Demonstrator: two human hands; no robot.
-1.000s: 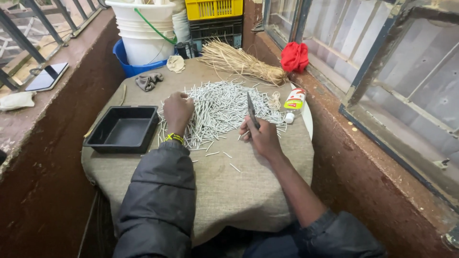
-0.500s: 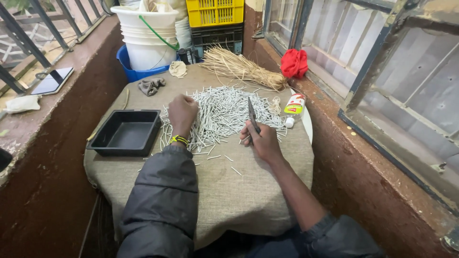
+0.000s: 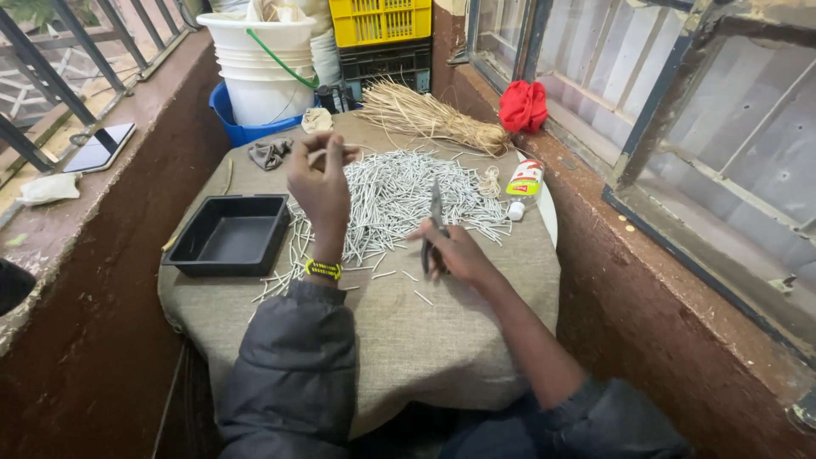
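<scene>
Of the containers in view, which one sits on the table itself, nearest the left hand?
The black tray, beside the left hand; the white bucket and yellow crate stand beyond the table.

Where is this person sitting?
Probably a narrow balcony used as a craft spot: a metal railing, a barred window, and a cloth-covered table heaped with pale cut sticks.

A heap of cut sticks (image 3: pixel 399 191) lies at the centre of the cloth-covered table (image 3: pixel 425 340). A tray (image 3: pixel 228 235) sits left of the heap, a bundle of straw (image 3: pixel 425 115) above it, a bottle (image 3: pixel 525 178) at its right. Buckets (image 3: pixel 259 72) and crates (image 3: pixel 382 34) stand along the upper edge of the frame, behind the table.
</scene>
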